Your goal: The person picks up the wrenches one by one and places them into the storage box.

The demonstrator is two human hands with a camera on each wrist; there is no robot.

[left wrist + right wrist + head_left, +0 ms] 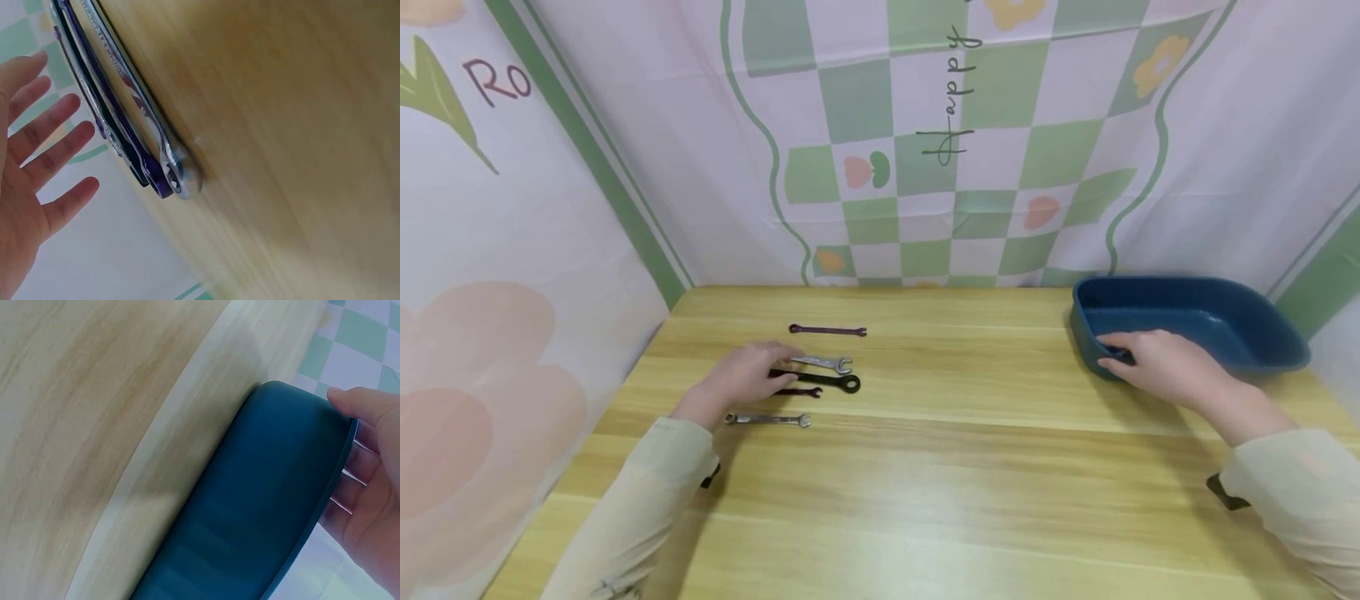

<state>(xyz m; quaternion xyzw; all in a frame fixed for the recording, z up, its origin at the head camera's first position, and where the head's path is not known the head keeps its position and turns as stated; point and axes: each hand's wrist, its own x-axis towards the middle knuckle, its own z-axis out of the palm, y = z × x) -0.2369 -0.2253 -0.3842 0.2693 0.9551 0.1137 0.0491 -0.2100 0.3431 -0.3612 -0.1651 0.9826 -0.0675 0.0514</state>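
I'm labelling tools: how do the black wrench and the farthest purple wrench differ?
The black wrench looks thicker than the purple wrench. In the head view, black's right end is a ring, purple's an open fork; the left hand partly covers black, while purple shows whole. Both lie on the table.

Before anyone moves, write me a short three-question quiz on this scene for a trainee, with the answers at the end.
1. Count: how many wrenches lie on the table?
2. True or false: the right hand is at the rim of the blue basin.
3. Multiple choice: which wrench lies nearest the checkered backdrop? A) the silver one; B) the black one; C) the purple one.

Key:
1. Five.
2. True.
3. C, the purple wrench.
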